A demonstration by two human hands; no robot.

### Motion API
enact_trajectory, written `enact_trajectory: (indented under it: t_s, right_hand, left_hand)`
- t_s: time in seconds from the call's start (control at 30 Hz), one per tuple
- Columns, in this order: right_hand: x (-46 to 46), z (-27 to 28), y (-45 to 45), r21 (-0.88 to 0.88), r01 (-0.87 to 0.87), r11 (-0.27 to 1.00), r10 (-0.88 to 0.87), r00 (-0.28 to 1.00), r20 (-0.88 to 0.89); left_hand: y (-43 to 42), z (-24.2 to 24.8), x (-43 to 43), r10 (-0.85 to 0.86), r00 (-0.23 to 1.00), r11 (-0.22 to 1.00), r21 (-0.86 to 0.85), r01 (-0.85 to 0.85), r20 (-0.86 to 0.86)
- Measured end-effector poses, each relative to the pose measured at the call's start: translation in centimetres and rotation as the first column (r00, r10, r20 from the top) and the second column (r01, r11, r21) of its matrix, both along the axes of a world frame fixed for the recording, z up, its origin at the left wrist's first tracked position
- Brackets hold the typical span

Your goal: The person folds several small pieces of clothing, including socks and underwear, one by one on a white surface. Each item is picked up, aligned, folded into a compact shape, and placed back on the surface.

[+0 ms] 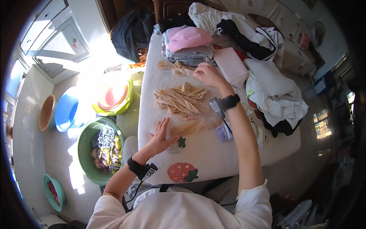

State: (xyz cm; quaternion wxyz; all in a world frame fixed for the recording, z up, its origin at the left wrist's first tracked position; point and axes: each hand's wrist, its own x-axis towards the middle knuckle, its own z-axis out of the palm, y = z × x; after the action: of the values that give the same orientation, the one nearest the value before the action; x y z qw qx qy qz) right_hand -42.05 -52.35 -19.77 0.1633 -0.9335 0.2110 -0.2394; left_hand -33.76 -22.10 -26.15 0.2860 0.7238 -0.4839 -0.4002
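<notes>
Before me, a crumpled pair of sheer beige tights (183, 100) lies on a white cover (211, 160) with a strawberry pattern. Part of the sheer fabric is spread flat toward me. My left hand (160, 136) hovers at its near left edge, fingers apart and holding nothing. Farther off, my right hand (208, 75) is bent over the end of a second, narrow beige piece of hosiery (178, 68). Its fingertips are partly hidden, so whether they grip the fabric cannot be told. A small lavender item (223, 132) sits beneath my right forearm.
Folded clothes (187, 54) topped by a pink garment (188, 38) stand at the back. A pale pink box-shaped case (231, 65) and a heap of white clothing (277, 94) lie right. Left, on the floor, are a green basin (83, 148) of clothes and a blue basin (64, 111).
</notes>
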Motion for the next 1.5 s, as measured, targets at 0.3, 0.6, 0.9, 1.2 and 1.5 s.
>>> enact_trajectory:
  t_s: [0.3,0.6,0.9,1.2,1.5]
  right_hand:
    - [-0.9,-2.7,0.9,0.132,-0.108,0.985,0.158,0.875,-0.457]
    - [-8.4,-0.8,11.1,-0.032,-0.222,0.975,0.179,0.859,-0.48]
    - [-12.7,-0.8,13.1,0.029,-0.181,0.983,0.177,0.893,-0.414]
    - [-13.2,-0.7,14.7,0.286,-0.074,0.955,0.195,0.885,-0.422]
    - [-6.1,-3.8,10.8,-0.192,0.278,0.941,-0.305,0.944,-0.125]
  left_hand:
    - [2.3,-0.1,1.3,0.039,0.999,0.938,-0.345,-0.023,0.039]
    - [-13.0,3.0,8.7,-0.045,0.867,0.829,-0.466,0.31,0.497]
    - [-17.9,0.9,10.3,-0.207,0.646,0.885,-0.14,0.443,0.735]
    - [-11.8,2.2,12.4,-0.115,0.692,0.918,-0.189,0.348,0.713]
    - [-11.9,0.4,11.3,-0.016,0.803,0.95,-0.241,0.197,0.596]
